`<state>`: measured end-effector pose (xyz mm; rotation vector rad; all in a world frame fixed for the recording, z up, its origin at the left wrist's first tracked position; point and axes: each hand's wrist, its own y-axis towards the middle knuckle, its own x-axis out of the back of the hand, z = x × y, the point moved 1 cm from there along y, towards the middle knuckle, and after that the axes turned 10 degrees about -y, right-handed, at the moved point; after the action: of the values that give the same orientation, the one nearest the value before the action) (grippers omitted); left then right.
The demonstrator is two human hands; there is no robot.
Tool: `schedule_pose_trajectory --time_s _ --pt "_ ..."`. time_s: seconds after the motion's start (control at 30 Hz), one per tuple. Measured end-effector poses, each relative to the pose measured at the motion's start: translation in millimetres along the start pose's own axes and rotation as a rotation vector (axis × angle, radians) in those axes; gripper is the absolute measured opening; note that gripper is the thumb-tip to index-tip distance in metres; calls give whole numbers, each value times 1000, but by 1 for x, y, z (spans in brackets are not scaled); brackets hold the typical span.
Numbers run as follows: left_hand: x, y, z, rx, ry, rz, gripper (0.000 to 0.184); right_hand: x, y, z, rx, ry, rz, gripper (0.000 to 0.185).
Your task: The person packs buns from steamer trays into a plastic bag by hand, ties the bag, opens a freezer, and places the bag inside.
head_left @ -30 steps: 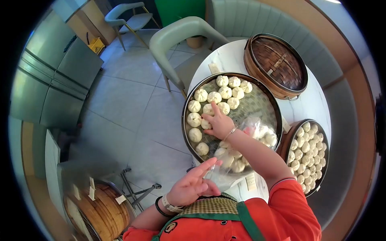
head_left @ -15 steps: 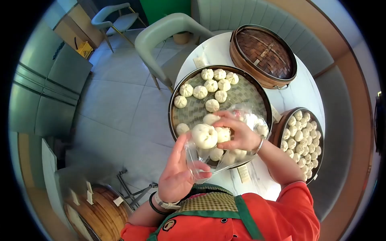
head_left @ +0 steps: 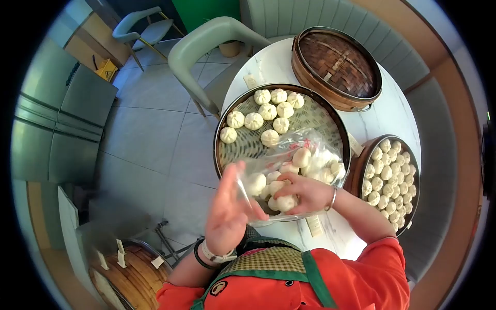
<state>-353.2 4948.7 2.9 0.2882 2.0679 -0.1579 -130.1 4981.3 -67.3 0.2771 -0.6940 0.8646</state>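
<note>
A clear plastic bag (head_left: 310, 142) with several buns in it lies over the lower right of a large round steamer tray (head_left: 248, 155). My right hand (head_left: 307, 194) is inside the bag's mouth, its fingers closed round white buns (head_left: 285, 201). At the bag's left edge is my left hand (head_left: 227, 209), somewhat blurred, its thumb and fingers spread around the plastic; a bun (head_left: 256, 184) sits just inside the film beside it. Several pleated buns (head_left: 267, 111) remain on the woven mat in the tray's upper part.
A lidded bamboo steamer (head_left: 338, 62) stands at the back of the marble table (head_left: 392, 116). Another steamer (head_left: 390, 181) full of small buns is at the right. A chair (head_left: 206, 57) touches the table's left side. Stacked bamboo steamers (head_left: 134, 276) stand lower left.
My right hand has gathered buns from the tray's left and lower parts and moved them down into the bag. My left hand has come up to the bag's edge, and the view has shifted slightly.
</note>
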Motion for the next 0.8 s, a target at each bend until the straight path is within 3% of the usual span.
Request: schedule_pose_trajectory --time_s 0.07,0.13,0.2,0.27,0.3,0.33,0.4,0.43,0.57,0.63,0.67,0.8 --pt "-3 -11 1 224 161 231 75 3 7 -15 -82 -8 88 35" --pt "-5 -16 0 331 211 354 74 14 20 -14 -528 494 158 37" --pt "-6 -21 0 498 201 394 76 5 26 -21 -550 444 65 47" --pt "-5 -22 -3 473 190 344 77 -10 29 -18 -587 -112 -322 56" --pt "-5 -21 -5 379 30 243 78 -17 26 -19 -454 -179 -366 62" --pt "-5 -20 -8 284 -130 140 80 -8 22 -12 -453 -180 -366 62" --pt "-2 -21 -12 259 -109 140 82 15 2 3 -673 -371 -210 59" --pt "-2 -22 -13 262 -126 154 79 17 -12 -7 -520 -587 -368 55" --pt "-1 -23 -13 252 -157 173 77 50 -50 5 -477 -534 -146 41" --pt "-4 -23 -13 244 -162 183 76 64 -57 9 -635 -613 72 36" --pt "-6 -22 -13 232 -162 185 75 73 -60 17 -756 -686 63 35" --pt "-19 -38 -9 370 -165 270 71 111 -78 51 -828 -816 -67 39"
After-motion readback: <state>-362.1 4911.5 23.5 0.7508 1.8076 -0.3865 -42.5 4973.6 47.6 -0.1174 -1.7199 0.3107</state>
